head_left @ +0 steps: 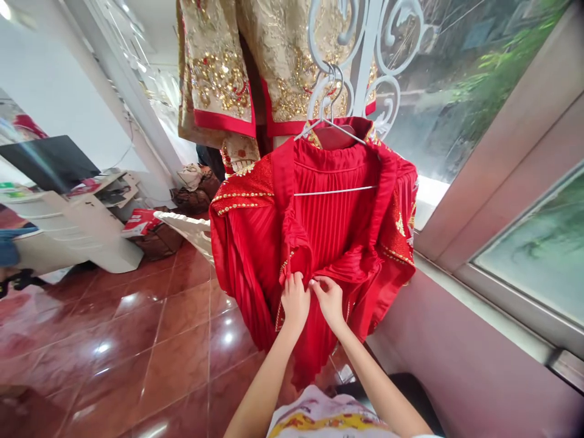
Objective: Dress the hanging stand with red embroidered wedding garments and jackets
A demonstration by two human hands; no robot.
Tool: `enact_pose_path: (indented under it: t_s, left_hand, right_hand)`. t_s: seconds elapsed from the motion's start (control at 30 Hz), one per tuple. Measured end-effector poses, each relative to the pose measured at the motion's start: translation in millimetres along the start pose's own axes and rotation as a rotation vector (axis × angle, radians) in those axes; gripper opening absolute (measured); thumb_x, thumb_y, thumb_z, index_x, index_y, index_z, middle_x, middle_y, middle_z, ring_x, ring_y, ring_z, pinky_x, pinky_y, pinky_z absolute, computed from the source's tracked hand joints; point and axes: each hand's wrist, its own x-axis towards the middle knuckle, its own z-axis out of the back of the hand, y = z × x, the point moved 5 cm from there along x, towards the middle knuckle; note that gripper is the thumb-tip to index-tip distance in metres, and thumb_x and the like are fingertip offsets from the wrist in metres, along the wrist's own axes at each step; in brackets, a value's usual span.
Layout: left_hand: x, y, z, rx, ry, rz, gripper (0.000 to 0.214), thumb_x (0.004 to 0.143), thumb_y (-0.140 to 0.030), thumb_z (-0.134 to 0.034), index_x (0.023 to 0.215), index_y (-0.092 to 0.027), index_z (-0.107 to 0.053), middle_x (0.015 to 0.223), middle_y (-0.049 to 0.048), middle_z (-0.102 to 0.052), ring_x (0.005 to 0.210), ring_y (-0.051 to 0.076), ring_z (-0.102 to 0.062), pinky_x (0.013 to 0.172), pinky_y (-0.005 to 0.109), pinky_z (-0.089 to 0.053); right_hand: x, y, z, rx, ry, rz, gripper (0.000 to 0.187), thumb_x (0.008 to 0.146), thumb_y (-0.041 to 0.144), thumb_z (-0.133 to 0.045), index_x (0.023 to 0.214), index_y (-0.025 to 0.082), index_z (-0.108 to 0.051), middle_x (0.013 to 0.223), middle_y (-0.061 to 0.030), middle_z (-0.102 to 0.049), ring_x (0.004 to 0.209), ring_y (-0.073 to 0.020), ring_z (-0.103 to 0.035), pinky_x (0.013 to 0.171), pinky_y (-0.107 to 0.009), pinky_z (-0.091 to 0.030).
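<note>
In front of me a red pleated skirt (335, 225) hangs by its waistband from a wire hanger (337, 191). Around and behind it is a red jacket with gold beaded trim (249, 188). My left hand (295, 298) is closed on the gathered red cloth at the lower middle, fingers curled into the fold. Close beside it on the right, my right hand (329, 299) pinches the same cloth between thumb and fingertips. The two hands almost touch. Cloth folds hide part of the left fingertips.
Cream garments with gold beading (219, 79) hang behind, by a white scrolled metal grille (387, 36). A window frame (493, 158) runs along the right. At left stand a white desk (86, 225) and a dark monitor (50, 161) over a red tiled floor (177, 340).
</note>
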Motion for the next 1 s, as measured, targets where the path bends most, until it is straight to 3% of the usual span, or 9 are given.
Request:
enact_pose_path:
  t_s: [0.17,0.27,0.33,0.5,0.67,0.73,0.83,0.93,1.0]
  left_hand:
    - [-2.1,3.5,-1.6,0.015,0.052,-0.010,0.020,0.090,-0.020,-0.037,0.093,-0.018,-0.057,0.094,0.0098,-0.062,0.095,0.022,-0.059,0.072,0.030,-0.049]
    - [-8.5,7.9,2.3,-0.030,0.043,-0.013,0.018,0.089,-0.020,-0.039,0.093,-0.019,-0.057,0.094,0.0077,-0.063,0.093,0.020,-0.060,0.070,0.028,-0.048]
    - [-12.7,11.1,7.2,-0.070,0.046,-0.011,0.015,0.088,-0.022,-0.041,0.087,-0.019,-0.055,0.090,0.0055,-0.063,0.086,0.018,-0.061,0.065,0.026,-0.046]
    - [-12.9,4.9,33.5,-0.245,-0.036,0.025,0.020,0.084,-0.041,-0.049,0.086,-0.021,-0.050,0.080,0.0014,-0.061,0.074,0.017,-0.061,0.061,0.025,-0.043]
    - [11.8,-17.0,86.6,-0.335,-0.268,0.019,0.035,0.081,-0.048,-0.052,0.097,-0.017,-0.050,0.084,0.0057,-0.063,0.075,0.019,-0.062,0.065,0.027,-0.044]
    - [24.2,-19.1,108.8,-0.313,-0.306,0.055,0.035,0.082,-0.051,-0.049,0.091,-0.017,-0.052,0.079,0.0063,-0.064,0.073,0.020,-0.062,0.064,0.028,-0.043]
    - [38.3,-16.3,130.9,-0.220,-0.257,0.120,0.039,0.085,-0.054,-0.039,0.076,-0.019,-0.054,0.067,0.0058,-0.063,0.065,0.022,-0.061,0.059,0.029,-0.038]
    - [43.5,-10.7,140.9,-0.155,-0.258,0.169,0.042,0.086,-0.055,-0.038,0.067,-0.020,-0.053,0.060,0.0034,-0.059,0.058,0.020,-0.058,0.054,0.027,-0.032]
    - [43.9,-7.0,144.4,-0.165,-0.321,0.174,0.038,0.084,-0.053,-0.044,0.069,-0.020,-0.052,0.061,0.0016,-0.058,0.059,0.018,-0.056,0.053,0.026,-0.031]
  right_hand:
    - [8.1,-1.8,-18.9,-0.027,0.024,-0.008,0.024,0.074,0.036,-0.058,0.071,0.013,-0.065,0.070,-0.0080,-0.066,0.063,-0.0186,-0.058,0.066,-0.031,-0.045]
    - [4.5,-3.5,-17.2,0.007,0.058,-0.012,0.025,0.072,0.038,-0.061,0.067,0.013,-0.064,0.066,-0.0067,-0.065,0.061,-0.0173,-0.058,0.063,-0.029,-0.045]
    - [0.0,-5.3,-1.0,0.039,0.009,-0.046,0.029,0.071,0.042,-0.063,0.070,0.012,-0.063,0.067,-0.0065,-0.064,0.059,-0.0160,-0.056,0.059,-0.027,-0.045]
    - [0.7,2.3,71.7,0.272,-0.325,-0.141,0.042,0.065,0.044,-0.071,0.089,0.017,-0.052,0.075,0.0009,-0.057,0.053,-0.0096,-0.049,0.044,-0.020,-0.040]
    - [18.7,34.2,110.4,0.303,-0.417,-0.090,0.039,0.062,0.046,-0.072,0.065,0.017,-0.046,0.057,0.0059,-0.042,0.046,-0.0064,-0.038,0.043,-0.020,-0.036]
    - [17.3,48.5,112.5,0.214,-0.385,-0.051,0.040,0.067,0.046,-0.068,0.056,0.017,-0.042,0.050,0.0063,-0.036,0.044,-0.0066,-0.035,0.043,-0.020,-0.030]
    - [1.7,72.0,107.1,-0.039,-0.351,0.071,0.044,0.076,0.045,-0.060,0.050,0.017,-0.037,0.045,0.0056,-0.031,0.044,-0.0071,-0.030,0.044,-0.022,-0.023]
    - [-14.4,91.2,84.9,-0.273,-0.149,0.199,0.043,0.083,0.042,-0.051,0.049,0.017,-0.040,0.045,0.0039,-0.033,0.044,-0.0084,-0.032,0.045,-0.023,-0.024]
    - [-18.5,99.3,76.6,-0.355,-0.125,0.277,0.039,0.086,0.040,-0.047,0.054,0.017,-0.046,0.048,0.0022,-0.040,0.046,-0.0102,-0.037,0.048,-0.024,-0.029]
